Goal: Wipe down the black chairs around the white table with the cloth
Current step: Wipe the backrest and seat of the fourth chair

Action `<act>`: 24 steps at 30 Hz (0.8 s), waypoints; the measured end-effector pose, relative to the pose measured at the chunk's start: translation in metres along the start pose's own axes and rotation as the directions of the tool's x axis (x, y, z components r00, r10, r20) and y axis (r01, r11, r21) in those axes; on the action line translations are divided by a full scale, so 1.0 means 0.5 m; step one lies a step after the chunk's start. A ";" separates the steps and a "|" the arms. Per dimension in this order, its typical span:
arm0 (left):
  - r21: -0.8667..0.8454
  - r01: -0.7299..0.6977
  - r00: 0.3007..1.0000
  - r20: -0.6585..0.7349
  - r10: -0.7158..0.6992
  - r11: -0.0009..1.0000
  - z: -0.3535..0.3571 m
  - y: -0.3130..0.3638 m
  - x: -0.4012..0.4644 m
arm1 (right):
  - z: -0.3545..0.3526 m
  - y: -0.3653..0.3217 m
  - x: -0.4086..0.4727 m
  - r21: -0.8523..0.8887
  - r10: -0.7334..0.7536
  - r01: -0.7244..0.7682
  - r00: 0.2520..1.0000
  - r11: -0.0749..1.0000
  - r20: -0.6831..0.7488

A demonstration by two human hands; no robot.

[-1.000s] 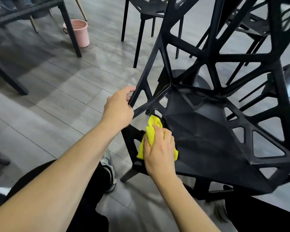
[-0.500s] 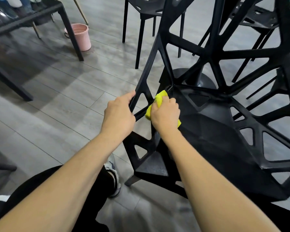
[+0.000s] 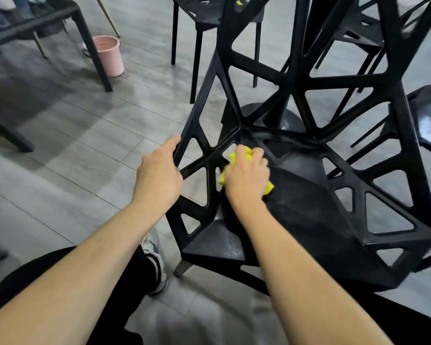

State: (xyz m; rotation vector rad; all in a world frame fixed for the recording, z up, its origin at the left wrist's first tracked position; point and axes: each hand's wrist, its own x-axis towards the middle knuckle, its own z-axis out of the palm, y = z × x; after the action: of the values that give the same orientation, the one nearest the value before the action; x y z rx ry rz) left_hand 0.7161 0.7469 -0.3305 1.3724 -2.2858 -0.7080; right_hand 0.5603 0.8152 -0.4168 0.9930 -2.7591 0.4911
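Mid-frame, the left hand (image 3: 159,175) grips the black chair (image 3: 309,220)'s side strut; the right hand (image 3: 246,178), fingers curled, bunches the yellow cloth (image 3: 269,189) against the seat; it could snag in a cutout.

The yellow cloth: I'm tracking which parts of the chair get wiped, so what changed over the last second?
The right hand carried the yellow cloth from the front left of the seat up toward the back left corner, where the seat meets the backrest struts, and it presses the cloth there now. The left hand kept its grip on the black chair at the left frame strut. The pink bucket stayed put.
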 end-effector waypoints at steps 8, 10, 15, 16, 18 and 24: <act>0.335 -0.354 0.915 -0.068 0.397 0.873 0.057 0.027 -0.016 | -0.032 0.289 0.025 0.010 0.241 -0.240 0.970 0.971 -0.042; 0.360 -0.496 0.851 0.020 0.525 0.790 0.104 0.050 -0.028 | -0.025 0.251 0.001 0.109 0.134 -0.132 0.991 0.985 -0.006; 0.468 -0.573 0.818 0.273 0.507 0.673 0.225 0.051 -0.013 | 0.022 0.146 0.032 0.156 -0.249 0.248 0.968 0.956 -0.016; 0.472 -0.547 0.837 0.272 0.475 0.692 0.235 0.047 -0.004 | 0.029 0.128 0.060 0.116 -0.280 0.282 0.960 0.952 -0.034; 0.473 -0.513 0.858 0.264 0.440 0.716 0.251 0.037 0.006 | 0.045 0.099 0.121 0.021 -0.296 0.298 0.953 0.954 -0.062; 0.484 -0.514 0.857 0.253 0.449 0.708 0.264 0.031 0.001 | 0.049 0.053 0.236 -0.168 -0.212 0.219 0.975 0.961 0.061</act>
State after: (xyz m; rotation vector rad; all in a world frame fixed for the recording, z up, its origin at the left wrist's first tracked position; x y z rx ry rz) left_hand 0.6316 0.7822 -0.4266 0.8385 -2.9068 0.0476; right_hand 0.4519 0.7564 -0.4150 1.2530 -2.6310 0.1945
